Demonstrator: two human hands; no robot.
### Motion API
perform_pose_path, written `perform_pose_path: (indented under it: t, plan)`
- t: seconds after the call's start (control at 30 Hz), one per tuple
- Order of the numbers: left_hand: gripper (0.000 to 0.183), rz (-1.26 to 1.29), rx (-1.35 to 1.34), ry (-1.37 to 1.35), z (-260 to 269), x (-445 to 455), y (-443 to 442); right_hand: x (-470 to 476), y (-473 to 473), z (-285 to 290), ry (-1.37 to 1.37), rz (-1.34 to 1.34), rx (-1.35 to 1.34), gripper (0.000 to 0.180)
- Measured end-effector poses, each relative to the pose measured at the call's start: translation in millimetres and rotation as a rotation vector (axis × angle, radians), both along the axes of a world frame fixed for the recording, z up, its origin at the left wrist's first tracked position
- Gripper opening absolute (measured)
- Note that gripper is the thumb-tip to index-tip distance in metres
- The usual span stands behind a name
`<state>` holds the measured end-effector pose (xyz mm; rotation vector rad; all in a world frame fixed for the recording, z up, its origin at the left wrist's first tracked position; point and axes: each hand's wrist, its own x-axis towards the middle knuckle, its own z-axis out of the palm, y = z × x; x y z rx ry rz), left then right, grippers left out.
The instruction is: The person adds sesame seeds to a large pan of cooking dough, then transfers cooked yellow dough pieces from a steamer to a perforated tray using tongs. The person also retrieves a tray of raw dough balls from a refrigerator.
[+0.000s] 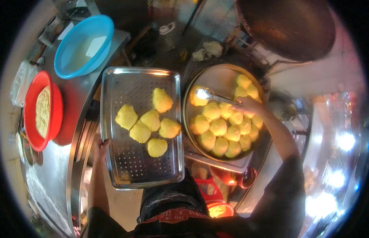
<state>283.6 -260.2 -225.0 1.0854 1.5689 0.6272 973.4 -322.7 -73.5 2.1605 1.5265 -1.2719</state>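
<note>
My left hand grips the left rim of a perforated stainless steel tray, thumb over its edge. Several yellow dough-like buns lie on the tray, most of them touching one another. Metal tongs are held in my right hand above a large round pan packed with more yellow buns. The tongs point left, and their tip overlaps a bun near the pan's left wall. Whether the tip touches that bun I cannot tell.
To the left, a blue plastic basin and a red basin of pale crumbly food stand on a steel counter. A big dark wok is at the upper right. Below the pan are a red stool and an orange-rimmed container.
</note>
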Motion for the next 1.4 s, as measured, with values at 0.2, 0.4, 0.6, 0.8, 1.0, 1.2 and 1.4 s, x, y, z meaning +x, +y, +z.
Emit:
perform_pose_path:
  t: [0.2,0.4,0.6,0.8,1.0,1.2,1.4]
  plan:
    - [0.026,0.025,-0.11,0.076,-2,-6,-3,-9,3,-29,0.072,-0.029,0.003,0.055]
    - [0.021,-0.01,-0.12,0.114,17,6,-3,-21,-53,-46,0.165,-0.123,0.166,0.051]
    - [0.017,0.052,-0.045,-0.028,6,6,-1,-30,-62,-35,-0.003,-0.171,0.112,0.063]
    - [0.01,-0.005,-0.007,-0.032,-6,-6,-2,-35,-37,13,0.015,-0.086,-0.034,0.074]
    - [0.009,0.014,-0.035,-0.059,-5,-4,-6,-65,-62,16,-0.537,0.544,0.406,0.078]
    - [0.012,0.016,-0.065,-0.06,-7,-6,-6,-65,-65,-6,-0.627,0.657,0.538,0.065]
    - [0.018,0.009,-0.047,-0.04,4,5,-6,-55,-54,-18,-0.171,0.088,0.408,0.05]
